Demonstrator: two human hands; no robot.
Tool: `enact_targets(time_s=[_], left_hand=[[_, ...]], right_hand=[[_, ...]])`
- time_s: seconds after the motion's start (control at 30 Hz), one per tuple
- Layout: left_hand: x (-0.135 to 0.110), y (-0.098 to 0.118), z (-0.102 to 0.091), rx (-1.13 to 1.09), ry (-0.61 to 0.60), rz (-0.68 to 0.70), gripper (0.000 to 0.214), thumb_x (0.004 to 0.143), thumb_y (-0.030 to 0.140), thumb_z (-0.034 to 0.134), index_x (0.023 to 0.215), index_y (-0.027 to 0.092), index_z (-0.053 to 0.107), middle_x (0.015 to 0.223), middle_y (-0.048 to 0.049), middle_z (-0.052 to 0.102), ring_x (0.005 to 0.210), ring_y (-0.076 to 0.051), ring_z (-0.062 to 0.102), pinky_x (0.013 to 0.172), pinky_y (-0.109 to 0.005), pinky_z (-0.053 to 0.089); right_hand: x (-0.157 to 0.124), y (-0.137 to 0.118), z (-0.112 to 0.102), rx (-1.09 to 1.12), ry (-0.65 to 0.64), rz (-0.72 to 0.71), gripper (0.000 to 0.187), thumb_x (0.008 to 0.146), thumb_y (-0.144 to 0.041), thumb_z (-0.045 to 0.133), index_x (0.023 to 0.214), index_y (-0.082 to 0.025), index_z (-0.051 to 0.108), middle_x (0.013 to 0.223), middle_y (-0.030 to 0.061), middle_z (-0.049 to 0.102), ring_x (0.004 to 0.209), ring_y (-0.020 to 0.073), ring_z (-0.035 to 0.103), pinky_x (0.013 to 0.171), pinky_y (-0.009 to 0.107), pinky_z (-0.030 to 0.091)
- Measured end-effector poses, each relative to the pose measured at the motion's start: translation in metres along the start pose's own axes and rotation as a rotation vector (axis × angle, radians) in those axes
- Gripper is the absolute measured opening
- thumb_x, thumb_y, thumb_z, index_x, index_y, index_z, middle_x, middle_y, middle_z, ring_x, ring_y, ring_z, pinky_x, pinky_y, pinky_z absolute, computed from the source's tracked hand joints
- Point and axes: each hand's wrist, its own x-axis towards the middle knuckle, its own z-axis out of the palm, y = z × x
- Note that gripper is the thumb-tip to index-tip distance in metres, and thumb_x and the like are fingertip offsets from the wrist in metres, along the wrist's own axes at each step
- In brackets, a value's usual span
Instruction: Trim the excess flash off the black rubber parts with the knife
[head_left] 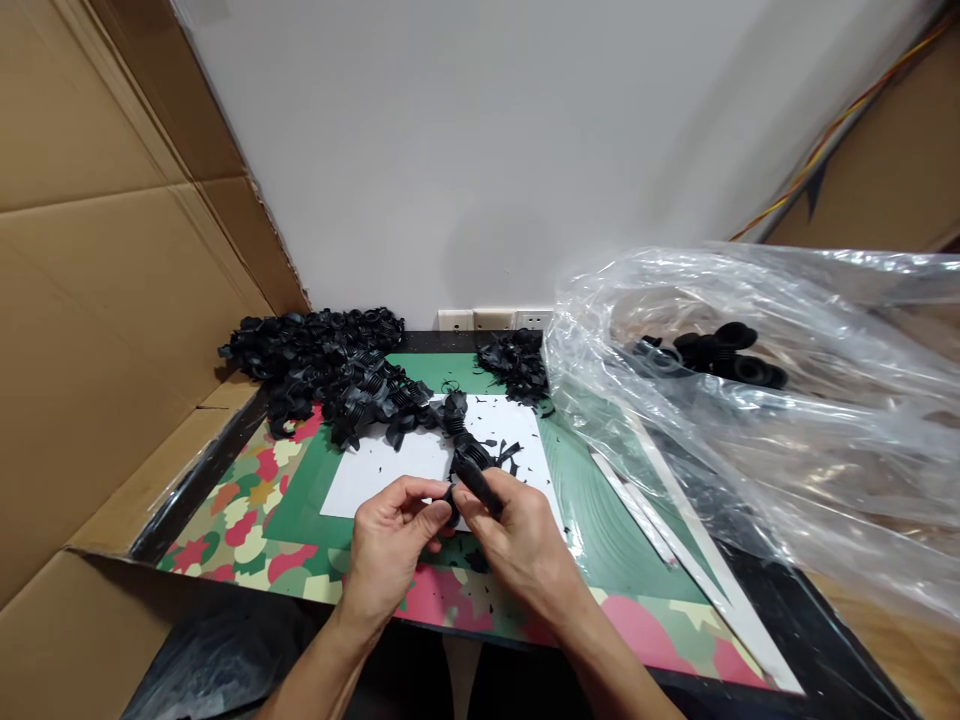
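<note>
My left hand [386, 540] pinches a small black rubber piece [453, 508] between thumb and fingers, low over the near edge of a white sheet [405, 462]. Close against it, my right hand [529, 540] is closed around a dark stick-like object [480, 486]; its exact kind cannot be made out. The fingertips of both hands meet at the rubber piece and partly cover it. Just beyond them, ribbed black rubber pieces [456, 420] lie on the sheet, with thin black scraps [510, 455] to their right.
Ribbed black rubber parts are heaped [322, 350] at the back left; shavings [517, 365] lie at the back middle. At right, a clear plastic bag [697, 440] holds more black parts [720, 355]. White strips [637, 510] rest on the green mat [600, 540]. Cardboard [112, 300] walls the left side.
</note>
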Motion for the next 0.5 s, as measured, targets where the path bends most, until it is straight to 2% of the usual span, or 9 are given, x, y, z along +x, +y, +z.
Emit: enact_targets(time_s=[0.2, 0.33, 0.5], left_hand=[[-0.002, 0.005, 0.002, -0.003, 0.013, 0.052, 0.012, 0.060, 0.021, 0.082, 0.070, 0.017, 0.076, 0.070, -0.0035, 0.071, 0.053, -0.012, 0.060, 0.049, -0.020, 0.049], [-0.002, 0.004, 0.002, 0.006, -0.022, 0.051, 0.009, 0.062, 0.022, 0.081, 0.069, 0.017, 0.076, 0.062, -0.0018, 0.068, 0.053, -0.012, 0.057, 0.051, -0.020, 0.047], [-0.002, -0.001, 0.002, 0.092, -0.047, 0.108, 0.005, 0.067, 0.022, 0.078, 0.067, 0.018, 0.075, 0.060, -0.0010, 0.065, 0.058, -0.012, 0.056, 0.055, -0.020, 0.047]], right_hand=[[0.003, 0.001, -0.007, -0.028, -0.040, -0.058, 0.021, 0.079, -0.023, 0.048, 0.059, -0.020, 0.054, 0.061, 0.0002, 0.055, 0.055, 0.0138, 0.050, 0.049, 0.023, 0.036], [0.006, -0.002, -0.010, -0.085, -0.106, -0.107, 0.015, 0.070, -0.013, 0.047, 0.057, -0.020, 0.051, 0.061, -0.0009, 0.054, 0.055, 0.0127, 0.049, 0.052, 0.023, 0.036], [0.005, -0.002, -0.001, -0.292, -0.005, -0.098, 0.009, 0.064, -0.014, 0.048, 0.059, -0.020, 0.051, 0.059, -0.0008, 0.052, 0.053, 0.0132, 0.046, 0.051, 0.024, 0.033]])
